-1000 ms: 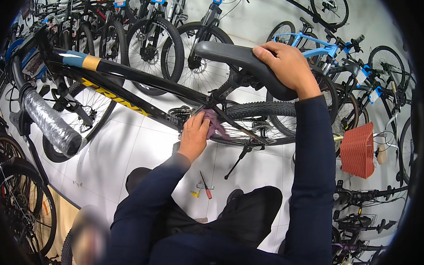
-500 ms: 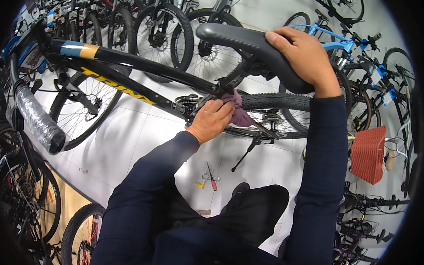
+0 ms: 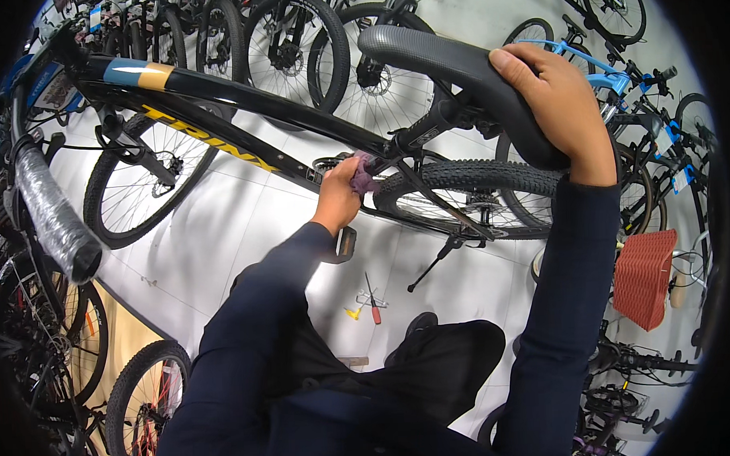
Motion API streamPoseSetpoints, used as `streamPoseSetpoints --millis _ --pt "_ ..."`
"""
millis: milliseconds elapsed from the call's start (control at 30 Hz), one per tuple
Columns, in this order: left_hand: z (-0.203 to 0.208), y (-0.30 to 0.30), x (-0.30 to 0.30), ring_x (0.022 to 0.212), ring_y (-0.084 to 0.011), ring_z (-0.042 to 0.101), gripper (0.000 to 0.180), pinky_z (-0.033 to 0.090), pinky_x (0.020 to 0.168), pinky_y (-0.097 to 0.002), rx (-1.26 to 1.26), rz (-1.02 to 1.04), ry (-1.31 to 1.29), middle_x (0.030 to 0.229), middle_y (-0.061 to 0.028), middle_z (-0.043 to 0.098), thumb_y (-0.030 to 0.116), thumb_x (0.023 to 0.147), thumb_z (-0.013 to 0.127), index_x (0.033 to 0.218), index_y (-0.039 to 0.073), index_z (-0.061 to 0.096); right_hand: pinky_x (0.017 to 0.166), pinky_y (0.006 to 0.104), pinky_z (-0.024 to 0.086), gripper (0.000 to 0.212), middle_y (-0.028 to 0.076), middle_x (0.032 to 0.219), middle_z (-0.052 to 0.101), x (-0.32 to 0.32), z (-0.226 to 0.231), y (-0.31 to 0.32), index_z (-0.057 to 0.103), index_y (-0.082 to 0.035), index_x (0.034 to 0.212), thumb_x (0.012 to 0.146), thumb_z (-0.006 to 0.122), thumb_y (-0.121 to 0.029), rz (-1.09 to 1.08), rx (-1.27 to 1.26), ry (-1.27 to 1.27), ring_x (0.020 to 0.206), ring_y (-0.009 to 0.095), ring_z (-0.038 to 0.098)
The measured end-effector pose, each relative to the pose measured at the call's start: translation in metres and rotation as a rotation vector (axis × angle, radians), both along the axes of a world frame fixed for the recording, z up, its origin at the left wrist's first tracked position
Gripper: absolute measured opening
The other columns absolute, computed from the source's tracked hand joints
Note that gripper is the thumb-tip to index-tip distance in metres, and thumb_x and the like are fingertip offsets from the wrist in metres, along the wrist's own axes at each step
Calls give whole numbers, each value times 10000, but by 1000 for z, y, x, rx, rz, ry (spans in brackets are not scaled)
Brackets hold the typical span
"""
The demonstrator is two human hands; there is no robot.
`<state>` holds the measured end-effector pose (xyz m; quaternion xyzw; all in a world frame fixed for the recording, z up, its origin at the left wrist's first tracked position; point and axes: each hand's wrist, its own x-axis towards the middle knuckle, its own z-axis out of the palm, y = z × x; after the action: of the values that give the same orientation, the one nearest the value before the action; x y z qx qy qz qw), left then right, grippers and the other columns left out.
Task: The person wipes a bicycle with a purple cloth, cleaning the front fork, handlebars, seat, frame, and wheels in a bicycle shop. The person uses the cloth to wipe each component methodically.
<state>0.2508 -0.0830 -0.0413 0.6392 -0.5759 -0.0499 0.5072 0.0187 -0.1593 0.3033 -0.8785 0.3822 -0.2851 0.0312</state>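
Observation:
A black bicycle (image 3: pixel 240 104) with yellow lettering and a blue and gold band stands across in front of me. My right hand (image 3: pixel 558 109) grips the rear of its black saddle (image 3: pixel 431 53), thumb on top and the other fingers hidden beneath. My left hand (image 3: pixel 338 193) is closed on a purple cloth (image 3: pixel 365 178), pressed against the frame's seat tube just below the seat clamp. The rear wheel (image 3: pixel 476 176) lies right of the cloth, and a pedal (image 3: pixel 347 243) shows below my left wrist. The kickstand (image 3: pixel 435 264) is down.
On the floor lie a red-handled screwdriver (image 3: pixel 374 304) and a small yellow tool (image 3: pixel 353 314). Parked bikes crowd the back, left and right, one with a red basket (image 3: pixel 645 278). A plastic-wrapped handlebar grip (image 3: pixel 55 211) juts out at left.
My left hand has moved the cloth left and slightly down along the seat tube, bunching it smaller. My right hand stays on the saddle. The view has shifted a little, and the pedal now shows.

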Motion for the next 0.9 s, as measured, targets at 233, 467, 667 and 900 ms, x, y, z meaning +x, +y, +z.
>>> streamPoseSetpoints --millis 233,467,667,900 --pt "-35 -3 47 1001 -439 707 328 565 901 -463 442 -3 -184 1067 -260 728 54 830 679 1145 60 770 791 372 534 545 174 940 752 -1 -1 1 761 -5 1104 986 632 -522 51 -26 -21 835 308 707" --pt "-36 19 92 764 -315 758 161 599 719 -389 769 6 52 862 -199 769 107 860 708 959 15 796 777 343 531 546 156 922 749 -2 -1 -1 759 -2 1119 991 630 -517 67 26 -31 814 258 701" --pt "-72 15 103 753 -308 761 181 650 685 -443 689 226 907 922 -169 754 -2 884 596 1007 -41 723 806 341 525 522 156 947 753 0 0 2 755 -2 1124 993 632 -492 45 -1 -22 844 264 702" --pt "-84 11 123 804 -366 710 136 598 700 -482 -59 464 1678 944 -217 668 -97 843 538 946 -120 625 864 349 510 502 167 1000 743 2 3 10 732 7 1128 989 632 -464 3 2 -13 913 302 693"
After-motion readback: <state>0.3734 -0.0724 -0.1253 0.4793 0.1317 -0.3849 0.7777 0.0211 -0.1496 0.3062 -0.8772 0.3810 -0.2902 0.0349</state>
